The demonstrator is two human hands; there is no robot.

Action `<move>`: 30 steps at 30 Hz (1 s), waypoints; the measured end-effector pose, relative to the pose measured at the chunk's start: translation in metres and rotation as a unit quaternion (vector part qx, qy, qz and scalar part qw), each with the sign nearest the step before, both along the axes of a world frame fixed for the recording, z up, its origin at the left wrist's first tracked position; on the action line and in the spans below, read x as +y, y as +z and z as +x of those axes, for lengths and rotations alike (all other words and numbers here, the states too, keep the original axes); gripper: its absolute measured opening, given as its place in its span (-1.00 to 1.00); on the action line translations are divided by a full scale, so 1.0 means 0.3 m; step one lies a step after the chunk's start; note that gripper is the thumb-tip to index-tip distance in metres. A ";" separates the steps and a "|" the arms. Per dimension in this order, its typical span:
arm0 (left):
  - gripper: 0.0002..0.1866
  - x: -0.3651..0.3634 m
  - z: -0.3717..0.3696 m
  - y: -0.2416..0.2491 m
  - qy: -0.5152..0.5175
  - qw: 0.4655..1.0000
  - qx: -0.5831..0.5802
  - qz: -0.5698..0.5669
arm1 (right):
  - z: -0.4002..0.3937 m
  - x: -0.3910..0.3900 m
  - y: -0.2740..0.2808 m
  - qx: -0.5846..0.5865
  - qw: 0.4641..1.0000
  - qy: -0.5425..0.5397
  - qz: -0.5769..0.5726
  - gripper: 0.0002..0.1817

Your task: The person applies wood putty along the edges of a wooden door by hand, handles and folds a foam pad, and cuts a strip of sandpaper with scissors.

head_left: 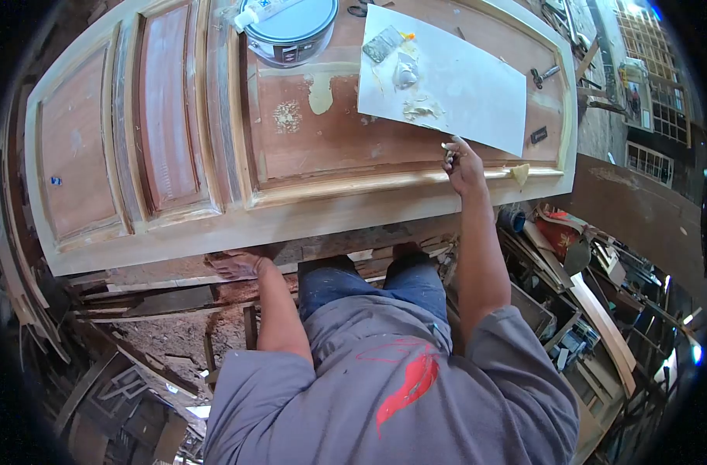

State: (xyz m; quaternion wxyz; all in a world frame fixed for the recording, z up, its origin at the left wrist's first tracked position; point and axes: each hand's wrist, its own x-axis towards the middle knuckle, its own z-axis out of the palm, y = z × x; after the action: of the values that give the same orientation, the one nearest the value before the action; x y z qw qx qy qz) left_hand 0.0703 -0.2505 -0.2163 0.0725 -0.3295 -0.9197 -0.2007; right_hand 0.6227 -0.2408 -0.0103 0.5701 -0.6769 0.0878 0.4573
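A large paneled wooden door (353,211) lies flat in front of me. My left hand (236,263) is low by its near edge, fingers stretched out to the left, holding nothing I can see. Over the door's near rail, my right hand (463,167) has its fingers curled together, with pale smears on the fingertips. These are close to the lower edge of a white board (477,101); whatever they may pinch is too small to make out. On the board lie a putty knife blade (383,44), a grey lump (405,71) and creamy filler (423,107).
A blue-lidded can (291,31) with a white tube (262,11) on top stands on the door. A small hammer-like tool (545,76), a dark block (539,135) and a yellowish scrap (520,173) lie at the right. Wood offcuts (601,333) clutter the floor.
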 end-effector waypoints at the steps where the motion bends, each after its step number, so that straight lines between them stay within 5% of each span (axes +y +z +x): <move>1: -0.16 -0.001 0.002 -0.007 -0.001 1.000 0.003 0.008 | 0.038 0.001 -0.026 -0.009 1.000 0.014 0.011 -0.93; 9: -0.20 0.009 0.045 0.070 -0.034 0.991 -0.045 0.123 | 0.262 0.004 -0.039 -0.064 0.992 0.112 -0.016 -0.89; 16: -0.28 -0.139 0.452 0.266 -0.024 0.991 -0.091 0.098 | 0.403 -0.138 0.032 -0.222 0.956 0.192 -0.005 -0.82; 20: -0.38 -0.249 0.783 0.369 -0.119 0.989 0.002 0.090 | 0.538 -0.255 0.022 -0.225 0.948 0.223 0.030 -0.80; 22: -0.49 -0.272 0.942 0.469 -0.283 0.950 -0.025 0.129 | 0.598 -0.314 0.009 -0.204 0.955 0.208 0.052 -0.80; 24: -0.54 -0.271 1.056 0.545 -0.483 0.866 -0.088 0.090 | 0.658 -0.379 -0.005 -0.191 0.954 0.219 0.073 -0.81; 26: -0.51 -0.248 1.225 0.644 -0.527 0.834 -0.164 0.018 | 0.722 -0.450 0.000 -0.186 0.952 0.224 0.095 -0.82; 30: -0.32 -0.212 1.470 0.737 -0.489 0.853 -0.011 -0.185 | 0.788 -0.546 0.068 -0.199 0.945 0.253 0.066 -0.81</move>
State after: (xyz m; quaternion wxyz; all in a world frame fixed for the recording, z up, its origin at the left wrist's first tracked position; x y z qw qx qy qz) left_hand 0.5114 -0.3141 0.0048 -0.1071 -0.7415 -0.6611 -0.0403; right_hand 0.8592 -0.4048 0.0101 0.4852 -0.7148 -0.2316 0.4471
